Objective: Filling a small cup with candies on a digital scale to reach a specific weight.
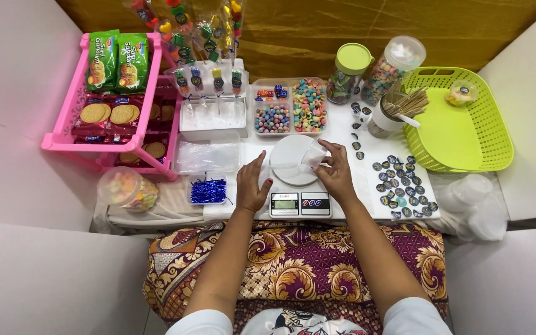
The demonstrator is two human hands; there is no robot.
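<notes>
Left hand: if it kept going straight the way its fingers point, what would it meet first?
Probably the clear divided candy tray. The left hand points up and slightly right, past the left rim of the scale's round white platform; it might brush that rim first.

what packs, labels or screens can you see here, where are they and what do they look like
Two green biscuit packets: upright on the pink plastic rack's top tier, far left.
Dark red biscuit packets: lying on the rack's lower tiers, round biscuits pictured.
Small grey-green scale screen: front of the white kitchen scale, between left hand and right hand.
Round dark stickers: scattered on a white sheet, right of the scale.
</notes>
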